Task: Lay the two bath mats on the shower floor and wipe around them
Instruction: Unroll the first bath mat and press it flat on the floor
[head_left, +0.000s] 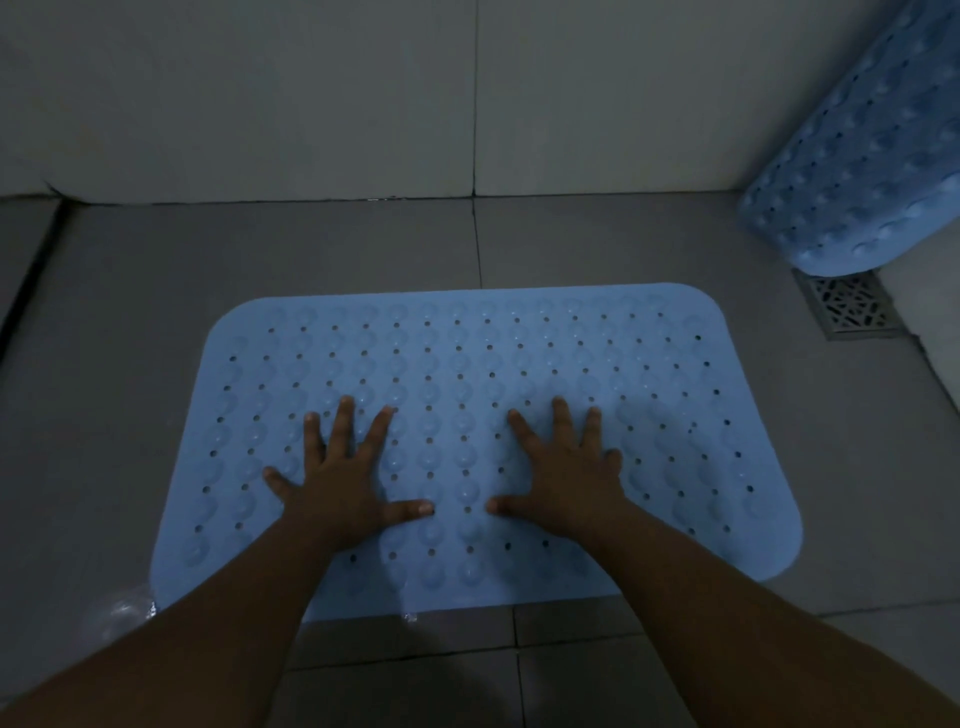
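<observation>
While both palms bear on the flat blue mat (467, 374), the chief risk is uneven seating: pressure confined to the near middle could leave the corners unstuck, and the mat might then creep on the tiled shower floor (130, 322). Left hand (340, 480) and right hand (566, 475) lie spread, fingers straight, gripping nothing. This mat, perforated and studded with round bumps, lies centred on the floor. A second blue mat (862, 171) leans upright in the far right corner, just above the metal drain grate (849, 306), which it could cover if dropped carelessly.
</observation>
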